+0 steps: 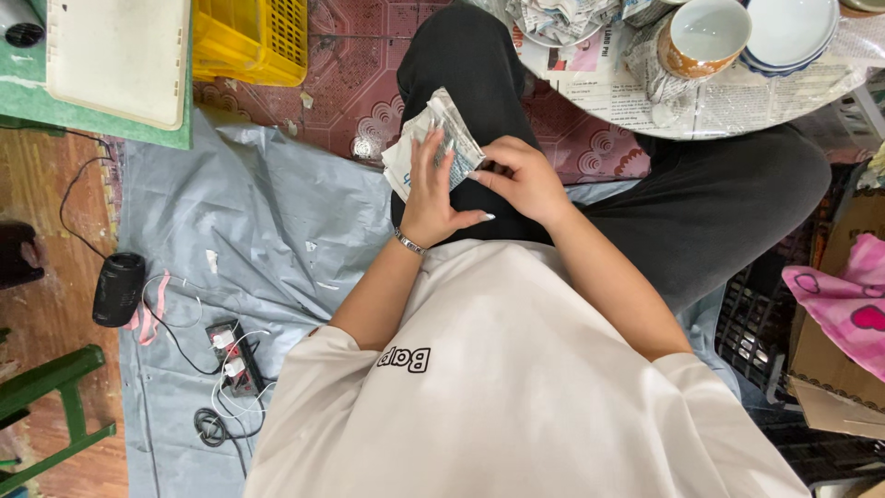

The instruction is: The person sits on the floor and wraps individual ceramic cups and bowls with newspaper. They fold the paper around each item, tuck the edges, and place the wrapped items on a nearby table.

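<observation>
Newspaper bundle point(433, 138): held over lap. Left hand point(431, 194) flat against it, fingers spread. Right hand point(521, 175) pinching its edge. Brown cup point(702, 37), stacked bowls point(788, 32) on nearby table point(737, 101).

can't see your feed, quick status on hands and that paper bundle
Left hand flat on newspaper-wrapped bundle. Right hand pinching its edge. Bundle over lap, nothing blocking.
</observation>
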